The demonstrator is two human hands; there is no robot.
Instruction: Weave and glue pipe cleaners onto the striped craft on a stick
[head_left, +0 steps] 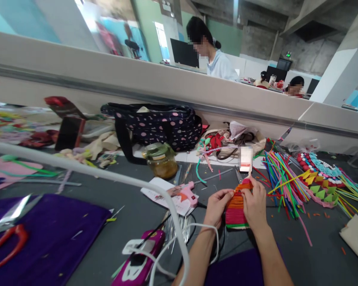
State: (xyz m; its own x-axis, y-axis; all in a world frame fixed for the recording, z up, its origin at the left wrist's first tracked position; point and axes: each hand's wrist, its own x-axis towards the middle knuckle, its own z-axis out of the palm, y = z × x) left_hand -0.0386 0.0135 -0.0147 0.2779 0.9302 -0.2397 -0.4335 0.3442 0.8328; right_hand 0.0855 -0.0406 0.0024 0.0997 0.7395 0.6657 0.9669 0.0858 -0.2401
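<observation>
Both my hands are on a small craft panel (pixel 236 216) covered in rows of pipe cleaners, orange at the top, then red and pink, with a green strip along its lower edge. My left hand (pixel 217 207) pinches the panel's left side near the orange rows. At the upper right, my right hand (pixel 255 202) grips it with bent fingers and partly covers it. A thin red pipe cleaner (pixel 273 194) sticks out to the right behind the right hand. Just left of my hands, a pink glue gun (pixel 188 194) lies on a white paper (pixel 158 190).
A bundle of coloured pipe cleaners (pixel 286 182) and a beaded craft piece (pixel 319 171) lie to the right. Red-handled scissors (pixel 10 242) rest on purple cloth (pixel 62 238). A white tube (pixel 107 171) arches across the front. A glass jar (pixel 161 161) stands before a dotted bag (pixel 158 125).
</observation>
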